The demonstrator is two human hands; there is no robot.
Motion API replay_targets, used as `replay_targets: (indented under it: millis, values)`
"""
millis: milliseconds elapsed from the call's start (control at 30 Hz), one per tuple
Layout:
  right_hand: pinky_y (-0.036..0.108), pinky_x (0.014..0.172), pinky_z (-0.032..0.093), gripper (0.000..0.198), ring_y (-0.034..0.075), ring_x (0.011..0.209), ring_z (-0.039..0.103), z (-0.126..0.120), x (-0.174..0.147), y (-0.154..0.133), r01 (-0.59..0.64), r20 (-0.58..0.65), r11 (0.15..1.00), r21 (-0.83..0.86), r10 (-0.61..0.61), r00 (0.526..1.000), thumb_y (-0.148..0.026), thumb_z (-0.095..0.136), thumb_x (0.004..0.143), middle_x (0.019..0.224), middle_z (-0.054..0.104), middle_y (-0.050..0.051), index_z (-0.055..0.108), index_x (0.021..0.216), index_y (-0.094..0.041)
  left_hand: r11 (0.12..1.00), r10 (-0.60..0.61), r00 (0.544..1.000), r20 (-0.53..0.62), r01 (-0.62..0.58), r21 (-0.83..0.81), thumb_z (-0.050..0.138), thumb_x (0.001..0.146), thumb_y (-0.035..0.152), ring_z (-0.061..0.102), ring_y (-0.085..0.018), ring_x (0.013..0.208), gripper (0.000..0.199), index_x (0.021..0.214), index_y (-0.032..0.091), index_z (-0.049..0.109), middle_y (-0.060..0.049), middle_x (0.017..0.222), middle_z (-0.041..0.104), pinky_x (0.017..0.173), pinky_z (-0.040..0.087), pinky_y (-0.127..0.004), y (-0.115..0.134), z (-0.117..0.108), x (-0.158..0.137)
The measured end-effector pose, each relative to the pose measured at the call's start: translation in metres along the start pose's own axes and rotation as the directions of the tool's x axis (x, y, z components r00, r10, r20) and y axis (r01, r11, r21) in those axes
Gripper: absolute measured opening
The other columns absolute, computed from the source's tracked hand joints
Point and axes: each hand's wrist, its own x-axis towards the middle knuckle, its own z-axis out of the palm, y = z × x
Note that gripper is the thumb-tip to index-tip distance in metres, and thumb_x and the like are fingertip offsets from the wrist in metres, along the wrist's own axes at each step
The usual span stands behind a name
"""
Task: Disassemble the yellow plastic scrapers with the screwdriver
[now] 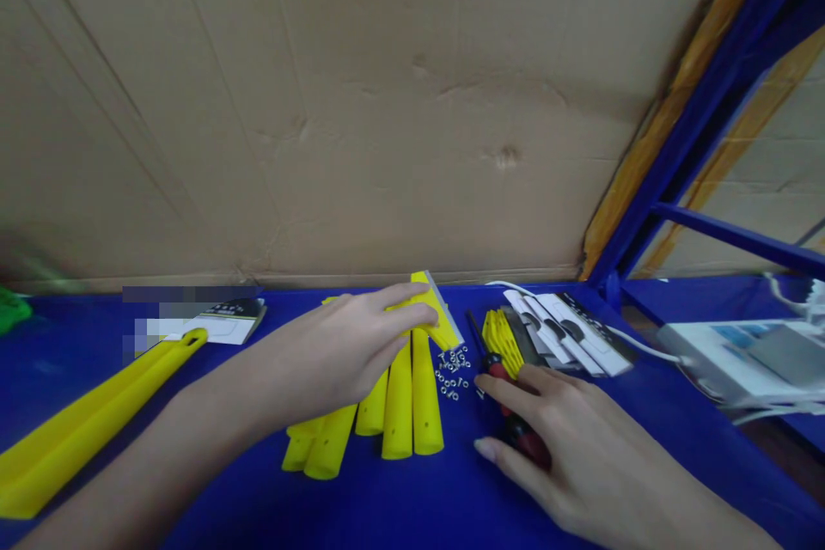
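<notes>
Step, we judge: tool pickup. Right hand wide over near-right screwdriver; left hand across yellow scraper, hold: we cannot tell. Next likely needs closing the right.

Fasteners on table, between tubes left and screwdriver right; cards farther right.

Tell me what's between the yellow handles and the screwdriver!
Small loose screws and nuts lie between the yellow handles and screwdriver, in the head view.
</notes>
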Motion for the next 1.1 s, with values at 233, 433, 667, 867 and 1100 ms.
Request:
replay_targets:
  millis: [233, 433, 667, 867, 1100]
  values:
    - [0.039, 0.071, 0.055, 0.042, 0.025, 0.078, 0.071, -0.018, 0.014, 0.011, -0.064, -0.244, 0.970, 0.234, 0.122, 0.962, -0.053, 0.054, 0.100, 0.086, 0.075, 0.009, 0.075, 0.117, -0.021, 0.998, 0.044, 0.999, 0.012, -0.044, 0.037, 0.044, 0.103, 0.020, 0.067, -0.035, 0.126, 0.038, 0.135, 0.031, 0.061, -0.007, 0.159, 0.051, 0.097, 0.061, -0.057, 0.007, 0.001, -0.001]
    - [0.027, 0.057, 0.050, 0.049, 0.014, 0.058, 0.064, -0.024, 0.055, 0.010, -0.191, 0.081, 0.357, 0.914, 0.301, 0.950, -0.065, 0.082, 0.070, 0.065, 0.068, 0.000, 0.072, 0.083, -0.019, 0.994, 0.100, 0.995, -0.007, -0.099, 0.055, 0.044, 0.103, 0.020, 0.070, -0.032, 0.120, 0.034, 0.128, 0.029, 0.065, -0.007, 0.156, 0.056, 0.099, 0.060, -0.047, 0.015, -0.002, 0.003]
    - [0.021, 0.050, 0.044, 0.044, 0.008, 0.047, 0.057, -0.008, 0.052, 0.006, -0.213, 0.143, 0.159, 0.964, 0.367, 0.919, -0.048, 0.097, 0.057, 0.055, 0.066, -0.003, 0.074, 0.075, -0.016, 0.985, 0.161, 0.987, -0.004, -0.161, 0.062, 0.042, 0.102, 0.018, 0.079, -0.025, 0.093, 0.042, 0.130, 0.032, 0.069, -0.008, 0.153, 0.058, 0.075, 0.065, -0.035, 0.015, 0.002, 0.007]
    - [0.019, 0.049, 0.045, 0.039, 0.009, 0.049, 0.062, -0.007, 0.042, 0.013, -0.214, 0.188, 0.058, 0.975, 0.298, 0.936, -0.045, 0.098, 0.060, 0.057, 0.070, -0.001, 0.074, 0.073, -0.017, 0.986, 0.164, 0.986, 0.010, -0.164, 0.031, 0.044, 0.103, 0.018, 0.079, -0.021, 0.083, 0.046, 0.135, 0.040, 0.067, -0.005, 0.156, 0.055, 0.070, 0.064, -0.033, 0.020, 0.005, 0.007]
    - [0.019, 0.048, 0.043, 0.043, 0.008, 0.048, 0.060, -0.008, 0.042, 0.010, -0.202, 0.171, 0.068, 0.977, 0.316, 0.933, -0.051, 0.096, 0.060, 0.055, 0.067, -0.002, 0.073, 0.071, -0.016, 0.972, 0.236, 0.972, 0.015, -0.236, 0.000, 0.042, 0.103, 0.015, 0.080, -0.028, 0.094, 0.044, 0.133, 0.032, 0.070, -0.010, 0.149, 0.061, 0.075, 0.066, -0.040, 0.021, 0.002, 0.010]
